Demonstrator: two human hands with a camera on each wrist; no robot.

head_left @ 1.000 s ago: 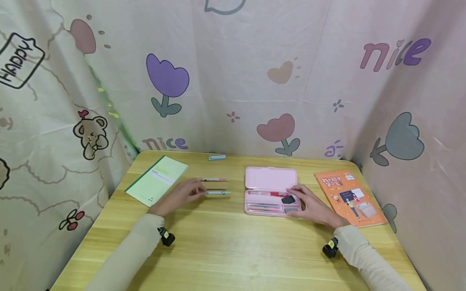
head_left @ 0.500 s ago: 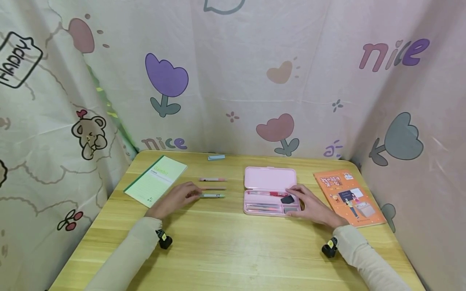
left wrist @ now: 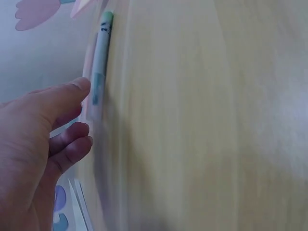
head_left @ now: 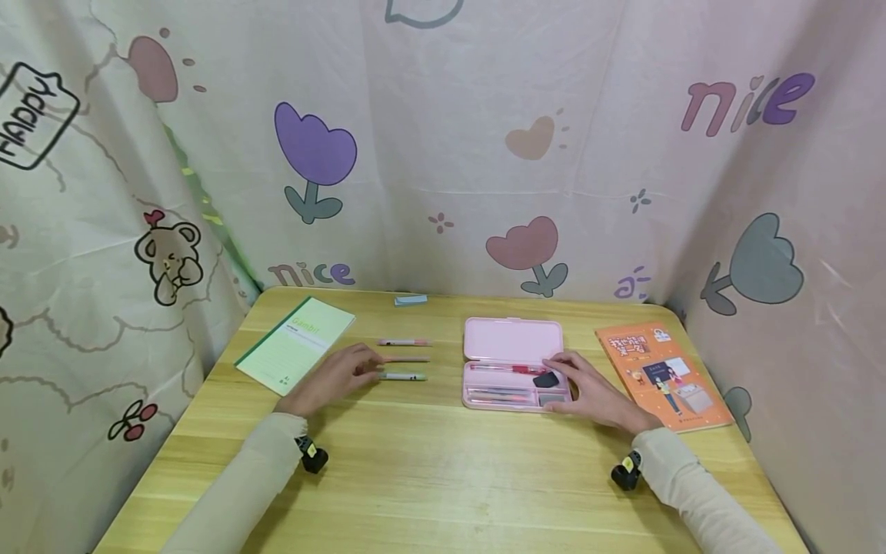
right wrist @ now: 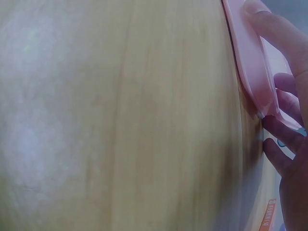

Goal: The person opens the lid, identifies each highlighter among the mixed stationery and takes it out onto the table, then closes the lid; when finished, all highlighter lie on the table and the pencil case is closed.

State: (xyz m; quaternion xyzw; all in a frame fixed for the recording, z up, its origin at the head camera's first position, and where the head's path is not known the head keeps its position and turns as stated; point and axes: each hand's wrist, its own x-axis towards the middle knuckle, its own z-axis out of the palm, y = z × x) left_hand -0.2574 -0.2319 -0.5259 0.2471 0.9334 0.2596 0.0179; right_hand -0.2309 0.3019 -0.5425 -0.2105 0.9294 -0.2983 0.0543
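A pen with a pale green end (head_left: 404,377) lies on the table beside my left hand (head_left: 334,378). In the left wrist view, the thumb (left wrist: 72,91) is by the pen's near end, apart from the loosely bent fingers, with nothing pinched between them. Beyond that pen lie a thin pencil-like stick (head_left: 408,359) and a pen with pinkish ends (head_left: 404,342), roughly parallel. My right hand (head_left: 591,390) holds the right end of a pink pencil case (head_left: 514,338), thumb at its near edge. Its lid is up; a red pen (head_left: 524,369), a black eraser-like block (head_left: 547,380) and other pens sit inside.
A green notebook (head_left: 298,342) lies at the left, beyond my left hand. An orange book (head_left: 664,377) rests at the right, close to my right wrist. Near the back edge is a small light-blue object (head_left: 411,300). A printed curtain (head_left: 429,154) surrounds the table.
My left hand has drawn back to the left from the green-ended pen, which has shifted slightly left and nearer and now lies level with the others. The right hand keeps its place on the case.
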